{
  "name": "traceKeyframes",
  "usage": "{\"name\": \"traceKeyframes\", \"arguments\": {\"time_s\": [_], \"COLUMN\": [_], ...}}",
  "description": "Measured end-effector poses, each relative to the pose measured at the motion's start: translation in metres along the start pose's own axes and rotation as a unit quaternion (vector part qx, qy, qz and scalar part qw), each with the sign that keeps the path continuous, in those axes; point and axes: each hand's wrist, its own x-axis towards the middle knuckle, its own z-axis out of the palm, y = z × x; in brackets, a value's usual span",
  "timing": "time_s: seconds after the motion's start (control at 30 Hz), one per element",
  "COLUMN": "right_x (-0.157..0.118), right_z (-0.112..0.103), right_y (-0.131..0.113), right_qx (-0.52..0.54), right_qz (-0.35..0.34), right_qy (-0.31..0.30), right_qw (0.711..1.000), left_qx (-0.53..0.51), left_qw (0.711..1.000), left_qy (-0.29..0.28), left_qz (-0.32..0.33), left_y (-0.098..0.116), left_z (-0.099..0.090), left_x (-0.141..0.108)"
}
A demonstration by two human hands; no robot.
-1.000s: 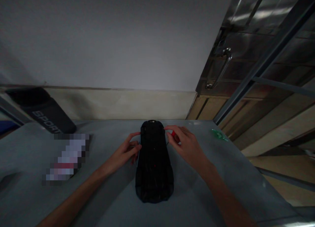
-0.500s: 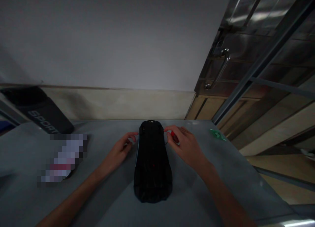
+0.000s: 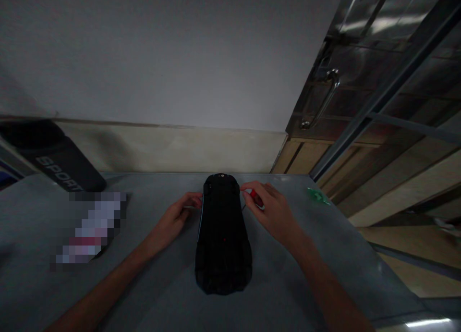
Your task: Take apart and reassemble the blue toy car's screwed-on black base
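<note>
A black toy car point(image 3: 223, 226) lies upside down in the middle of the table, its underside facing up and its narrower end pointing away from me. My left hand point(image 3: 176, 216) is at the car's far left side, with curled fingertips pressed against its edge. On the opposite side, my right hand point(image 3: 272, 212) is closed around a red-handled screwdriver point(image 3: 257, 198). A thin dark shaft shows below those fingers, close to the car. The right index fingertip touches the car's right edge near its far end. Part of the screwdriver is hidden by the hand.
A dark bottle marked SPORT point(image 3: 68, 161) stands at the back left, with a blurred-out flat item point(image 3: 90, 231) before it. A small green plastic packet point(image 3: 317, 196) lies by the table's right edge. Behind are a pale wall point(image 3: 162, 58) and a metal door handle point(image 3: 326, 99).
My left fingers have closed in against the car's side. My right hand keeps its hold on the screwdriver in nearly the same place. The view has shifted slightly.
</note>
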Motion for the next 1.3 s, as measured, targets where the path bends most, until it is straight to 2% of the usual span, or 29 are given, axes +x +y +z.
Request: {"name": "traceKeyframes", "arguments": {"time_s": [0.13, 0.33, 0.7, 0.87, 1.0, 1.13, 1.3], "right_x": [0.000, 0.000, -0.002, 0.000, -0.001, -0.001, -0.001], "right_z": [-0.001, -0.002, -0.001, -0.002, -0.001, 0.000, -0.002], "right_y": [0.002, 0.002, 0.001, 0.001, 0.001, 0.001, 0.001], "right_qx": [0.007, -0.002, -0.005, 0.014, 0.020, 0.022, 0.016], "right_qz": [-0.020, -0.031, -0.011, -0.018, -0.003, -0.020, -0.028], "right_qy": [-0.006, -0.006, 0.011, -0.008, 0.000, 0.004, -0.001], "right_qw": [1.000, 0.999, 1.000, 1.000, 1.000, 1.000, 0.999], "left_qx": [-0.038, -0.003, 0.000, -0.019, -0.027, -0.014, -0.016], "left_qw": [0.999, 0.997, 0.999, 0.999, 0.999, 0.999, 1.000], "left_qy": [0.003, 0.063, 0.016, -0.003, -0.006, -0.014, -0.008], "left_qz": [-0.003, -0.043, -0.032, -0.035, -0.039, -0.026, -0.012], "left_y": [0.001, -0.003, 0.001, -0.001, 0.004, 0.010, 0.007], "left_z": [0.001, 0.000, -0.001, 0.002, 0.001, -0.002, -0.003], "left_x": [0.000, 0.003, 0.002, 0.001, 0.002, 0.001, 0.003]}}
